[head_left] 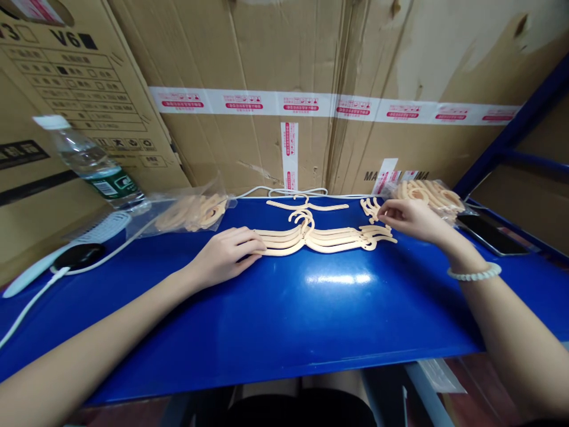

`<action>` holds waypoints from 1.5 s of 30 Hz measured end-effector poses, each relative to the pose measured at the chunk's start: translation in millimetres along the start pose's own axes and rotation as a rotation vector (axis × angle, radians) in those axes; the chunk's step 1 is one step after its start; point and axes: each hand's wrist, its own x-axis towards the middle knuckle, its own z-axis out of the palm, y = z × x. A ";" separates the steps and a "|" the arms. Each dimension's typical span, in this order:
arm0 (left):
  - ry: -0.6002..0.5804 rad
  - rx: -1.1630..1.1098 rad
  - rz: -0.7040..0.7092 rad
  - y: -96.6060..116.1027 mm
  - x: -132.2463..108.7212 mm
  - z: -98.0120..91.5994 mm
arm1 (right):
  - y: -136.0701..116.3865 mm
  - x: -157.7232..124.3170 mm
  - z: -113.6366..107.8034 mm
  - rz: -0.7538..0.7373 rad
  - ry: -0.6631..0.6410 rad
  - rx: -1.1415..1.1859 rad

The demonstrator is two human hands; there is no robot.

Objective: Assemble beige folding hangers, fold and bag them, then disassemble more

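A row of peach-coloured plastic clothes hangers (333, 241) lies nested on the blue table, hooks overlapping at the middle. My left hand (231, 252) is at their left ends, fingertips and thumb closed on the tips. Small peach hook pieces (370, 209) lie in a cluster beyond the right ends, and several more pieces (377, 232) overlap those ends. Over the cluster, my right hand (406, 219) is pinched on a small hook piece, partly hidden by the fingers. Behind the row lies a single hanger (306, 206).
Clear bags of peach parts lie at left (191, 212) and right (429, 194). A phone (492, 234) is at the right. A water bottle (98, 169), white hairbrush (102, 228) and black charging puck (80, 256) with a white cable are at left. Cardboard boxes (249, 148) wall the back.
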 end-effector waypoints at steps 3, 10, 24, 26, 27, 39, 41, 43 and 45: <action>0.002 -0.040 -0.004 1.6 1.0 -0.9 | 12.7 0.2 -3.7 0.035 -0.018 -0.080; 0.058 -0.080 0.006 8.7 0.7 2.9 | 19.0 -1.0 -8.4 0.034 -0.424 0.004; 0.228 -0.125 -0.282 5.6 -2.4 4.2 | 12.4 -0.2 -1.4 -0.004 -0.446 0.014; 0.241 -0.146 -0.311 4.7 -2.8 4.7 | 12.8 -0.3 -1.3 -0.005 -0.442 0.012; 0.246 -0.154 -0.319 4.3 -3.1 4.9 | 12.8 -0.3 -1.3 -0.005 -0.438 0.012; 0.249 -0.113 -0.334 0.9 -6.7 6.9 | 14.5 -1.9 -5.9 0.015 -0.506 0.072; 0.253 -0.088 -0.347 1.2 -6.9 6.7 | 14.8 -2.2 -6.2 0.014 -0.522 0.106; 0.258 -0.071 -0.373 2.7 -6.0 6.2 | 14.8 -2.4 -5.9 0.014 -0.525 0.128; 0.263 -0.076 -0.403 4.7 -4.3 5.4 | 14.7 -2.4 -5.1 0.016 -0.521 0.137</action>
